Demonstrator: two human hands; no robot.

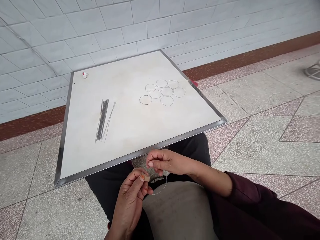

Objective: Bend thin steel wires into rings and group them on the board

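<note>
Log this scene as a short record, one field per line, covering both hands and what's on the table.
Left hand: left hand pinching a small tan block
Right hand: right hand, fingers curled; grip on wire unclear
Between hands: thin wire bent in an arc
Surface: white table, metal edging
Table, left: bundle of dark wires, a few strands apart beside it
Table, right: eight wire rings, clustered
Far left corner: small red-and-white object, unidentified
</note>
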